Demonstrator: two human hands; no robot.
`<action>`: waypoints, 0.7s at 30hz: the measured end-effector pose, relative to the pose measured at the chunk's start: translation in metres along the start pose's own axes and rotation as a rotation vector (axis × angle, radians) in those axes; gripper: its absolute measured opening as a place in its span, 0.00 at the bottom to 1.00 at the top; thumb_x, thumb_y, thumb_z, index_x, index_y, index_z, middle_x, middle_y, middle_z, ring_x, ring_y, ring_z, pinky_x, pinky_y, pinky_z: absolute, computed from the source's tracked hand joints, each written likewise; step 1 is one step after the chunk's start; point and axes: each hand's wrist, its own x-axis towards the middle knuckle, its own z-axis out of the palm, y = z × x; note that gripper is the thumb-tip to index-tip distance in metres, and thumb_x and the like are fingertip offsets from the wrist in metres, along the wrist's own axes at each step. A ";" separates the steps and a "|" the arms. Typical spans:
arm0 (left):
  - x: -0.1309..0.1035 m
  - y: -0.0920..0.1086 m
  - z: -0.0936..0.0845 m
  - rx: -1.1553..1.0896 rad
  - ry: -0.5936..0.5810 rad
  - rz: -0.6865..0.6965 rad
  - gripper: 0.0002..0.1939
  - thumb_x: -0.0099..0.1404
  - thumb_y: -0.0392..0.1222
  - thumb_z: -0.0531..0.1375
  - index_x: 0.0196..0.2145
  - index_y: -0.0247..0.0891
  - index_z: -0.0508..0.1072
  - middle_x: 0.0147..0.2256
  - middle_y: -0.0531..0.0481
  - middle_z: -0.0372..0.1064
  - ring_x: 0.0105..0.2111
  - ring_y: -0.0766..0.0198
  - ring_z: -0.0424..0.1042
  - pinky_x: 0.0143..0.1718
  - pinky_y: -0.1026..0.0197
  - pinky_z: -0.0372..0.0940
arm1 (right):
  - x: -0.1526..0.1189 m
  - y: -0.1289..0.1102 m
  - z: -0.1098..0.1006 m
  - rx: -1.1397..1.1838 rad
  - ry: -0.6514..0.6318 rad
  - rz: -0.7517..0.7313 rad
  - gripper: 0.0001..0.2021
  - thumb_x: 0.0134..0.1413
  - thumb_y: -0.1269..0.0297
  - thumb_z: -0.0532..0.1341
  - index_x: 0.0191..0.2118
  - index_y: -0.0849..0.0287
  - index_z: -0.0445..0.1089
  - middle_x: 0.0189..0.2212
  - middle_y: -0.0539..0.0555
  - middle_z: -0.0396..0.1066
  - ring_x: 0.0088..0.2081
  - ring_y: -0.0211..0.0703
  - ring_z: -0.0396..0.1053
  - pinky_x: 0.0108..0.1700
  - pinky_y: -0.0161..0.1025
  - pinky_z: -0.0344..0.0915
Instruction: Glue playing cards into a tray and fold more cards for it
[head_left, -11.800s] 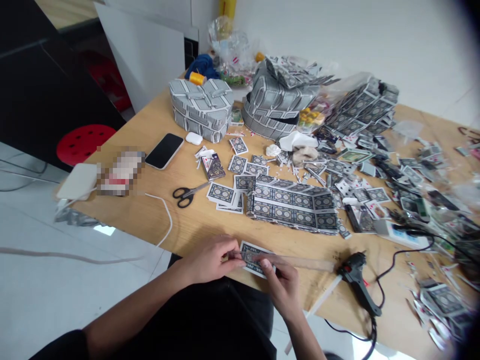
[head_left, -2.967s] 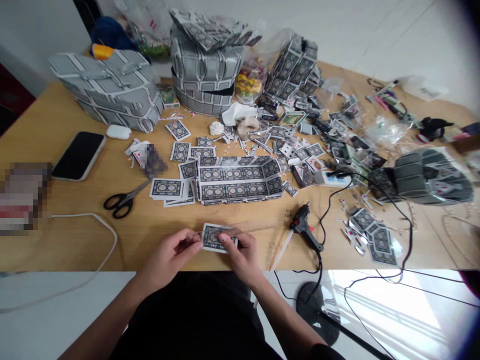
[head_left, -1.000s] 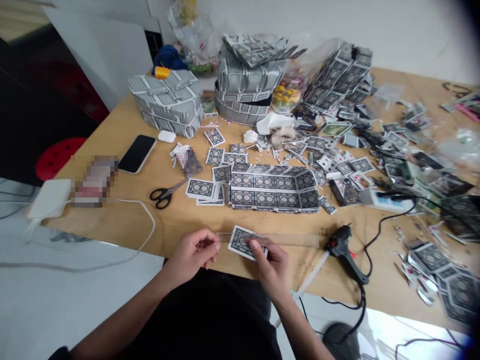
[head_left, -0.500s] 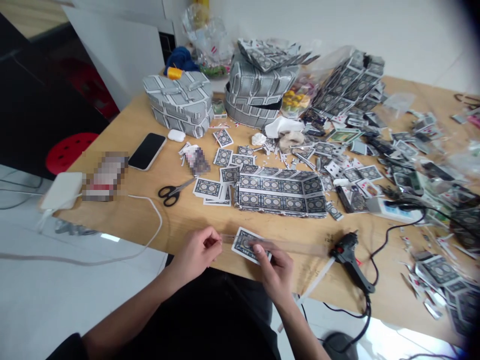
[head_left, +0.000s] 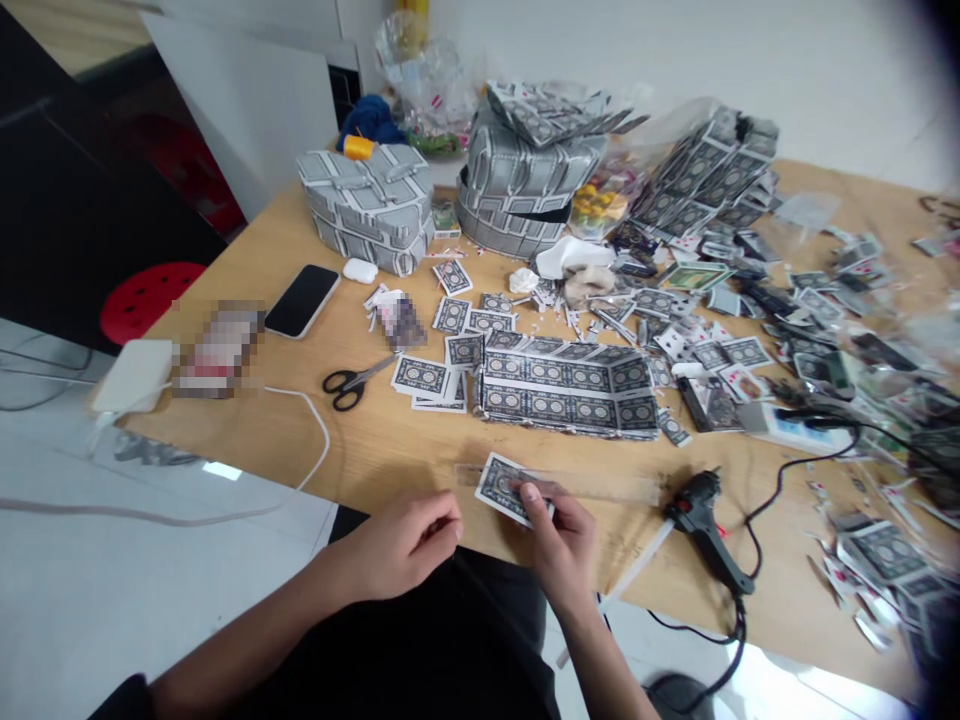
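Observation:
My right hand point(head_left: 564, 535) grips a dark patterned playing card point(head_left: 501, 484) between thumb and fingers, back side up, just above the table's near edge. Behind the card lies a clear ruler point(head_left: 600, 486), partly covered by card and fingers. My left hand point(head_left: 412, 540) is closed, its fingers curled inward, a short gap to the left of the card. What it holds, if anything, is hidden. Beyond both hands sits an open rectangular tray made of joined cards point(head_left: 566, 402). A black glue gun point(head_left: 701, 515) with a white glue stick rests to the right.
Scissors point(head_left: 352, 385) and loose cards point(head_left: 421, 376) lie left of the tray. A phone point(head_left: 302, 301) and a white cable point(head_left: 322, 430) are farther left. Grey woven-look boxes point(head_left: 367, 215) stand at the back. Scattered cards and scraps point(head_left: 739, 350) cover the right side.
My left hand has drawn back from the ruler's left end, slightly toward me. My right hand still holds the card. The whole view has shifted slightly.

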 end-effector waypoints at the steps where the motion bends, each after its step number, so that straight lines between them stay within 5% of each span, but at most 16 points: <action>1: -0.001 0.000 0.001 0.032 -0.039 0.014 0.15 0.77 0.45 0.53 0.31 0.39 0.67 0.28 0.54 0.67 0.29 0.66 0.65 0.32 0.63 0.57 | 0.000 0.001 0.000 0.000 0.002 0.000 0.13 0.64 0.52 0.69 0.36 0.56 0.84 0.37 0.58 0.84 0.40 0.54 0.82 0.45 0.44 0.76; 7: -0.002 -0.004 0.008 0.001 -0.243 0.040 0.14 0.70 0.47 0.67 0.30 0.39 0.71 0.28 0.55 0.70 0.29 0.65 0.68 0.32 0.64 0.57 | 0.000 0.001 0.000 -0.004 0.005 0.012 0.14 0.64 0.52 0.69 0.35 0.57 0.84 0.37 0.59 0.84 0.40 0.55 0.81 0.45 0.46 0.76; 12: -0.002 -0.007 0.011 0.018 -0.256 0.081 0.12 0.61 0.43 0.74 0.35 0.41 0.75 0.34 0.54 0.71 0.33 0.65 0.70 0.35 0.65 0.61 | 0.000 -0.001 0.002 0.016 0.014 0.002 0.14 0.63 0.52 0.69 0.34 0.56 0.83 0.35 0.58 0.84 0.38 0.53 0.81 0.43 0.45 0.76; 16: -0.005 -0.003 0.006 -0.043 -0.053 0.100 0.04 0.69 0.42 0.68 0.37 0.41 0.76 0.36 0.53 0.74 0.33 0.66 0.71 0.37 0.64 0.63 | 0.001 -0.002 0.001 0.008 -0.024 -0.005 0.13 0.63 0.53 0.70 0.33 0.56 0.84 0.34 0.57 0.84 0.36 0.52 0.81 0.40 0.42 0.76; 21: -0.001 0.000 0.000 -0.081 0.330 0.064 0.10 0.75 0.47 0.61 0.36 0.40 0.73 0.29 0.54 0.71 0.29 0.67 0.69 0.34 0.64 0.62 | 0.001 -0.004 0.001 0.010 -0.083 -0.044 0.11 0.63 0.55 0.70 0.33 0.54 0.85 0.33 0.56 0.84 0.34 0.49 0.81 0.37 0.39 0.74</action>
